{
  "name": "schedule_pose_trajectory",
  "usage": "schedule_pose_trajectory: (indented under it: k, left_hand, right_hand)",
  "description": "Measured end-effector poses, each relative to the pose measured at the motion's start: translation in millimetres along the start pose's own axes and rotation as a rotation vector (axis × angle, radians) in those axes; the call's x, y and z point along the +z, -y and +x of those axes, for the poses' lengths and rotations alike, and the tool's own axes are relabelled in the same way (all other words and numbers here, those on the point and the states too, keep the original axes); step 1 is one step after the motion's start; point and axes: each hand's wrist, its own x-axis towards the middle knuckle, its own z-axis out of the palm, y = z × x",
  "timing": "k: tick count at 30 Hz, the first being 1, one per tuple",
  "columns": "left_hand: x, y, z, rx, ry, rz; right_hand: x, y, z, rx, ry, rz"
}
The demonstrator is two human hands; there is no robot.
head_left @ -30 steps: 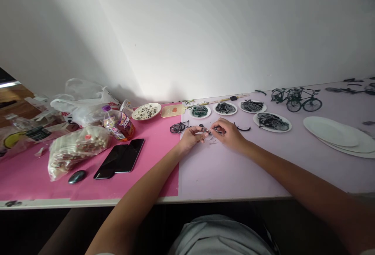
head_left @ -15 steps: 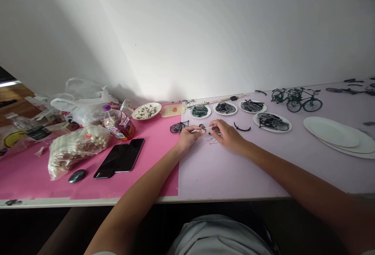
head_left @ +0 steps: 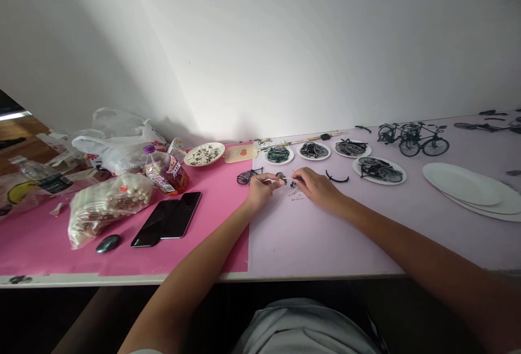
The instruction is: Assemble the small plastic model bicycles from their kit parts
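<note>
My left hand (head_left: pixel 260 189) and my right hand (head_left: pixel 316 187) meet over the lilac table top (head_left: pixel 325 234), both pinched on tiny parts. The left fingers grip a small dark metal piece (head_left: pixel 280 181). In the right fingers is a thin pin-like part (head_left: pixel 293 181) pointing toward that piece. A few loose small parts (head_left: pixel 295 195) lie on the table just under the hands. A little black model bicycle frame (head_left: pixel 247 177) rests left of my left hand, on the pink mat's edge.
Small white plates of dark bicycle parts (head_left: pixel 312 150) line the back, with finished model bicycles (head_left: pixel 413 138) and stacked white plates (head_left: pixel 468 185) to the right. On the pink mat (head_left: pixel 122 256) lie two phones (head_left: pixel 166 219), a bottle (head_left: pixel 165 172), plastic bags (head_left: pixel 108 202) and a bowl (head_left: pixel 203 154).
Both hands have shifted slightly away from me and the fingertips have regripped the small parts; the rest of the table is unchanged.
</note>
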Motion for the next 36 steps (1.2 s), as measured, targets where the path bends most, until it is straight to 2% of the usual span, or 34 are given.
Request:
schedule_pose_trajectory:
  k: [7,16,36]
  left_hand:
    - [-0.7,3,0,0.068,-0.017,0.098]
    - [4.4,-3,-5,0.04,-0.032,0.171]
    - [9.1,-9,-12,0.063,-0.002,0.177]
  right_hand:
    - [0,0,0,-0.013,-0.023,0.015]
    - [-12,16,1,0.118,-0.023,0.153]
    - [-7,10,1,0.099,-0.088,0.193]
